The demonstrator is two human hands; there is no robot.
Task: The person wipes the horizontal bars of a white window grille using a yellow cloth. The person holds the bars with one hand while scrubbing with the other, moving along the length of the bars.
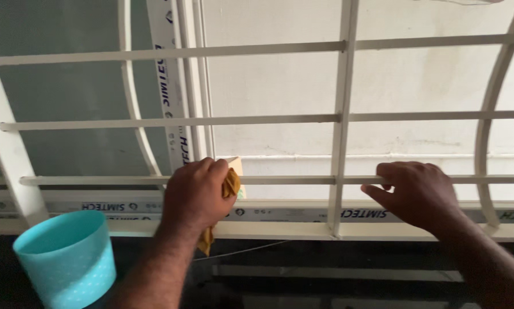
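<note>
Setting: white window grille [341, 117] before a pale wall.
Left hand [195, 191]: fingers closed around a mustard cloth [231, 186] (pressed on the lowest bar).
Right hand [418, 191]: fingers curled over that bar.
Below left: turquoise bucket [68, 257].

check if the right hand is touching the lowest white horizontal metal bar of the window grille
Touching. The head view shows the right hand with its fingers curled over the lowest white horizontal metal bar, no gap between them.

bucket [68, 260] left of left hand [195, 191], cloth [230, 189] in it, right hand [420, 191] on grille bar [291, 179]
</note>
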